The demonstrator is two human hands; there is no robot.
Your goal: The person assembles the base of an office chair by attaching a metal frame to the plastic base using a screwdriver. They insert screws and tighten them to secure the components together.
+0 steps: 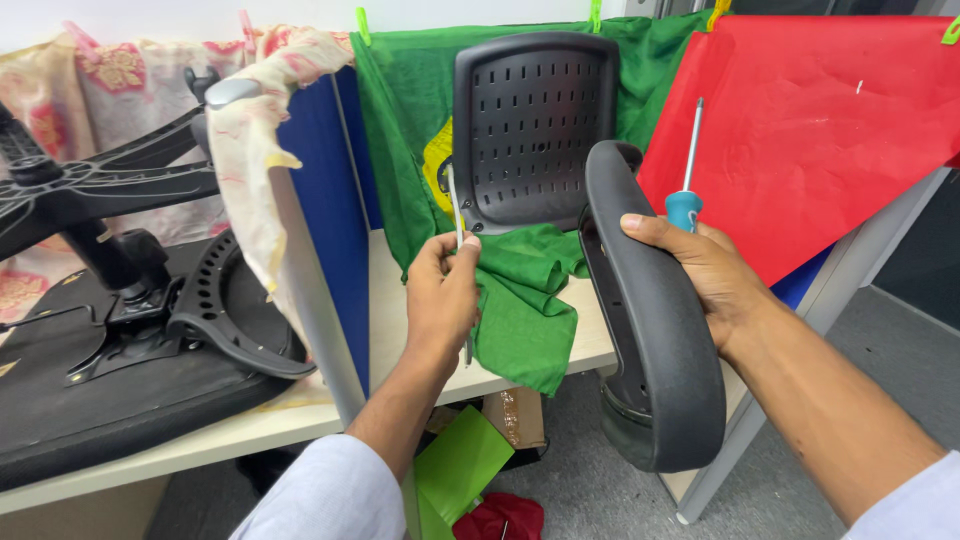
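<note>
Head view: right hand (700,265) is gripping a black chair armrest (645,340) together with a teal-handled screwdriver (686,190), fingers clamped around both, the shaft pointing up. Left hand (445,290) is pinching a thin white rod (457,215), fingers together on it, above a green cloth (520,310) draped over the surface (400,330). Black perforated chair back (535,125) is leaning upright behind. Upturned chair base (110,270) is lying at left.
</note>
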